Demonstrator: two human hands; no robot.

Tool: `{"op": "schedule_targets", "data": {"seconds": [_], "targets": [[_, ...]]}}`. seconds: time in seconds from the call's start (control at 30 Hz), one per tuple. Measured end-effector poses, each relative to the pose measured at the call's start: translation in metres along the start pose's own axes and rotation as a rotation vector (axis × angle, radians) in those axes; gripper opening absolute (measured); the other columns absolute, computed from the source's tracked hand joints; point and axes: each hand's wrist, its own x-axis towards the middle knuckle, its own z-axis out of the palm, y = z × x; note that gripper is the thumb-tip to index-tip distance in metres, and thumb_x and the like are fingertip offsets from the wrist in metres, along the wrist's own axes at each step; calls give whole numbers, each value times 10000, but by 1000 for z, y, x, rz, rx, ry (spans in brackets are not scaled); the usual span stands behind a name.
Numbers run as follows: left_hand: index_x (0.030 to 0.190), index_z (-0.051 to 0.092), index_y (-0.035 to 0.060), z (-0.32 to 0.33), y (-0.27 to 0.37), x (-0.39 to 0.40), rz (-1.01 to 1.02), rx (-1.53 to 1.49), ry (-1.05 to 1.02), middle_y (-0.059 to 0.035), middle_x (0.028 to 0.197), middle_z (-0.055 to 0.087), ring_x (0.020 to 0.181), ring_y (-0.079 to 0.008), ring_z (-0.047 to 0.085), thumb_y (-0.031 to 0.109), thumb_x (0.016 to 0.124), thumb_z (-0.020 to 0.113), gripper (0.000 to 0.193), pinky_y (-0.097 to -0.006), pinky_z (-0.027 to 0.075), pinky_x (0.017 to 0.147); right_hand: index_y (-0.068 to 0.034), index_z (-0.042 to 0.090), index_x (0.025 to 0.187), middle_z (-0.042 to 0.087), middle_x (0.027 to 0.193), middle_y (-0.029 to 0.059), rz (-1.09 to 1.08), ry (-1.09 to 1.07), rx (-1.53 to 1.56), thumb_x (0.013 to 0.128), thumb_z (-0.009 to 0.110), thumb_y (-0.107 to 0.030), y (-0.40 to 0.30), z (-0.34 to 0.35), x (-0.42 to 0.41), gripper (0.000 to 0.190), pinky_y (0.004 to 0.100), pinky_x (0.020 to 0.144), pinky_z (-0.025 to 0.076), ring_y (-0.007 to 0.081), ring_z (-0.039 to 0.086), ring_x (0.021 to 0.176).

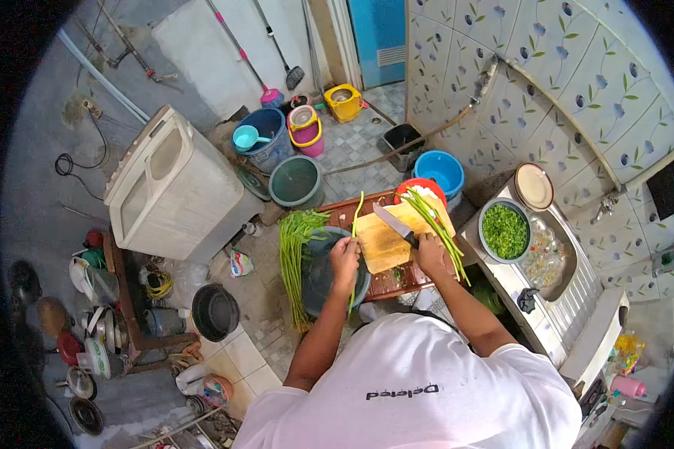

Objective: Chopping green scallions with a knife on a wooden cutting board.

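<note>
My left hand grips a long green stem that stands up past the left edge of a wooden cutting board. In my right hand is the black handle of a kitchen knife; its blade lies over the board, pointing up and left. Several more green stems rest across the board's right side. Below the board is a brown slatted low table. A bundle of leafy greens hangs over the rim of a dark basin by my left forearm.
Behind the board sits a red bowl with white pieces. At right, a grey bowl of chopped greens stands by a steel sink holding glassware. Buckets, including a grey-green one, and a washing machine stand at back left.
</note>
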Motion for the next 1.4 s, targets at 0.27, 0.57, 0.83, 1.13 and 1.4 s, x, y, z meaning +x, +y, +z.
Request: {"op": "schedule_targets", "data": {"seconds": [0.27, 0.57, 0.83, 1.13, 1.4], "targets": [[853, 672, 20, -18, -26, 8, 31, 108, 63, 24, 648, 540, 520, -51, 444, 122, 852, 606, 121, -208, 331, 474, -7, 512, 1082, 568, 992, 252, 47, -33, 206, 781, 583, -107, 1, 3, -15, 325, 448, 821, 462, 414, 548, 937], [883, 666, -31, -37, -94, 41, 180, 397, 79, -56, 719, 626, 618, -120, 573, 104, 838, 613, 152, -267, 454, 587, 56, 558, 1107, 597, 998, 304, 134, -20, 567, 885, 500, -327, -21, -18, -71, 446, 428, 843, 451, 427, 573, 969], [761, 657, -10, -4, -72, 42, 322, 606, 23, -124, 723, 661, 673, -204, 652, 112, 742, 667, 123, -307, 491, 637, 50, 532, 1127, 584, 990, 312, 30, 263, 608, 915, 493, -303, -21, -16, -98, 414, 451, 822, 449, 444, 566, 958], [778, 662, 31, 12, -84, 59, 481, 785, -48, -153, 746, 644, 696, -332, 632, 106, 709, 653, 101, -385, 495, 616, -45, 478, 1168, 616, 767, 273, 169, -92, 269, 928, 426, -412, -46, -27, -105, 441, 546, 647, 467, 459, 595, 720], [752, 656, 79, 17, -79, 54, 443, 891, -45, -141, 772, 642, 724, -339, 623, 147, 731, 654, 71, -424, 491, 617, -77, 512, 1061, 620, 782, 261, 158, -153, 237, 933, 431, -397, -45, -26, -98, 354, 548, 656, 465, 456, 602, 746]]}}
